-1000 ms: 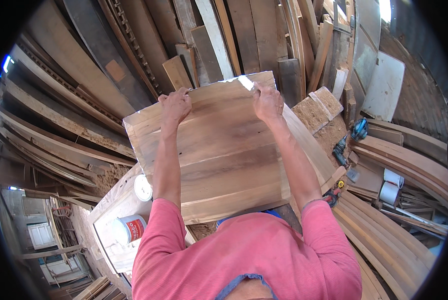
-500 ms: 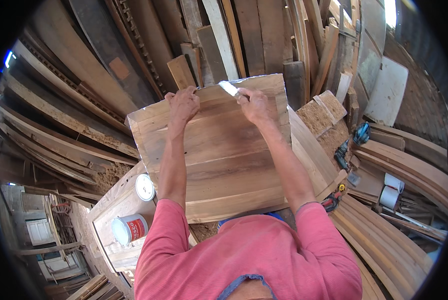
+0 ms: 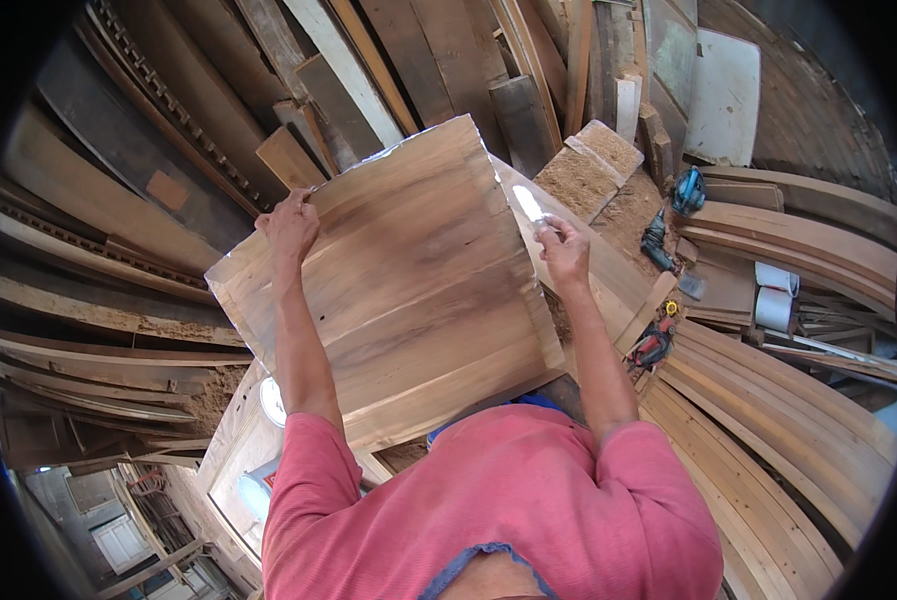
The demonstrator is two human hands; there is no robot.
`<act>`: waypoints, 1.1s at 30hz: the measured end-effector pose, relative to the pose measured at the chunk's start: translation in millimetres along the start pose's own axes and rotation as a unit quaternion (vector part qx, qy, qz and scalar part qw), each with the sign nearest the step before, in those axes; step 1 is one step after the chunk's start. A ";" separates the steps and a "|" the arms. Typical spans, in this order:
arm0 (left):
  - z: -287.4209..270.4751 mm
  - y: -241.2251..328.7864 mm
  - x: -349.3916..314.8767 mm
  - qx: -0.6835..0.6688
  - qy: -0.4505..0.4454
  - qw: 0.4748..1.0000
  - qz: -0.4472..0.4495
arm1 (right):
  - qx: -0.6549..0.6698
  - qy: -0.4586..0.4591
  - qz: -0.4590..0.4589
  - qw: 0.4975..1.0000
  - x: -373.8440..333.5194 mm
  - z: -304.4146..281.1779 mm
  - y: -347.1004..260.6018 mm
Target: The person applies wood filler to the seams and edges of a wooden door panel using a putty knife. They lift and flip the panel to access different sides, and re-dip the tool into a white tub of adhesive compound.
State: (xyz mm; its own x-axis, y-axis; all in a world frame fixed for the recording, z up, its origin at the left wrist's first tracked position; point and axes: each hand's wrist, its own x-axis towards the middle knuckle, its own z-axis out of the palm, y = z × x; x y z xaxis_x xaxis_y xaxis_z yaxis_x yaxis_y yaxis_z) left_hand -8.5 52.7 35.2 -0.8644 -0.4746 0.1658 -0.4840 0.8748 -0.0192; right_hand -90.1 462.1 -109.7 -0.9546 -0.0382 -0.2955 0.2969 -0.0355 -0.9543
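A wide wooden panel (image 3: 418,290) made of joined boards stands tilted in front of me, with white paste along its far and right edges. My left hand (image 3: 290,222) grips its far edge near the left corner, fingers curled over. Held in my right hand (image 3: 566,248) is a putty knife (image 3: 527,204), its blade bright white, just off the panel's right edge. The fingers are closed around the handle. Whether the white on the blade is paste or glare I cannot tell.
Left of the panel, a white can lid (image 3: 272,402) and a white can (image 3: 256,490) sit on a wooden surface, partly behind my left arm. A blue power tool (image 3: 688,190) and a red-black tool (image 3: 652,347) lie to the right. Planks (image 3: 768,430) surround the work.
My right hand has brought the putty knife from the panel's far edge to beside its right edge. The panel appears turned counter-clockwise and the whole view has shifted. My left hand keeps its grip.
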 end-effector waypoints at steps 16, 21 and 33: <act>-4.5 13.8 1.9 -0.016 0.029 0.999 0.042 | 0.161 -0.069 0.026 0.984 26.8 28.7 -38.0; -6.2 4.7 2.8 0.015 0.003 1.000 0.017 | 0.179 -0.074 -0.039 0.980 13.3 -9.6 -50.7; 8.2 -7.8 10.3 0.028 -0.014 1.000 0.000 | -0.057 -0.003 0.017 0.998 -77.4 -79.6 84.1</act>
State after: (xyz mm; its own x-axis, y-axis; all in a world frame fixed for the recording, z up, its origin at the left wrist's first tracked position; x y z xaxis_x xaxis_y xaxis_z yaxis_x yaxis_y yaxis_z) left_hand -14.7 40.2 29.0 -0.8671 -0.4784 0.1392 -0.4909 0.8680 -0.0748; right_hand 6.6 541.5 -170.7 -0.9436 -0.0436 -0.3281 0.3241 0.0798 -0.9427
